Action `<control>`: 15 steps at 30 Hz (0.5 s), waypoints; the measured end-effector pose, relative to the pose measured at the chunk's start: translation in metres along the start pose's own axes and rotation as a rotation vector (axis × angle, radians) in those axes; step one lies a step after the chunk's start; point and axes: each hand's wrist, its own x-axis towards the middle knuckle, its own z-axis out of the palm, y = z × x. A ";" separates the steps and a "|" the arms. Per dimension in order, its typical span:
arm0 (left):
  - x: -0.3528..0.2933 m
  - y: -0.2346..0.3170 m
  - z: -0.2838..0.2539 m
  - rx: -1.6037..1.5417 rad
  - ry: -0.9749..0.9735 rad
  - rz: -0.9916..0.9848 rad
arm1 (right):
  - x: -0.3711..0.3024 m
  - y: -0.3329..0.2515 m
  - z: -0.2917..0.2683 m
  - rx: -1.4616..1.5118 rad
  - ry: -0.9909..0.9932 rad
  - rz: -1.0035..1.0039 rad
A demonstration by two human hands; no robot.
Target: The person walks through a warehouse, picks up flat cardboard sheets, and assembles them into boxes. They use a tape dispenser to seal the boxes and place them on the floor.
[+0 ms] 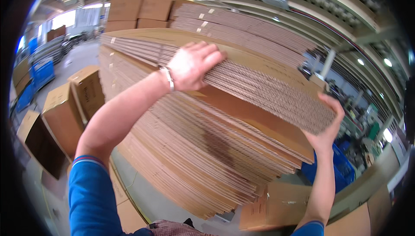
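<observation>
A thick bundle of flattened cardboard boxes (259,90) lies at the top of a tall stack of flat cardboard (181,136) in front of me. Its right part is raised, leaving a gap above the cardboard below. My left hand (194,66), with a light band at the wrist, grips the bundle's near edge, fingers over the top and thumb against the edge. At the right end, my right hand (327,125) is wrapped round the corner, its palm against the end. The underside of the bundle is mostly hidden.
Behind stands another stack of flat cardboard (246,28) beside closed brown boxes (125,7). Open cartons (62,113) stand on the floor at left, with blue bins (42,72) farther off. A blue crate (341,169) and a carton (276,205) are low at right.
</observation>
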 end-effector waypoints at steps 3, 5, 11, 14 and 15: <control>-0.026 0.008 -0.031 -0.020 0.059 0.002 | -0.004 -0.037 -0.011 0.183 -0.052 -0.085; -0.049 0.012 -0.061 -0.038 0.051 -0.003 | 0.005 -0.072 -0.028 0.162 -0.070 -0.235; -0.097 0.062 -0.152 -0.069 0.190 0.088 | -0.012 -0.176 -0.122 -0.004 0.014 -0.335; -0.120 0.108 -0.199 -0.133 0.277 0.162 | -0.034 -0.229 -0.155 -0.144 0.037 -0.304; -0.125 0.125 -0.213 -0.183 0.328 0.174 | -0.041 -0.244 -0.164 -0.174 0.037 -0.279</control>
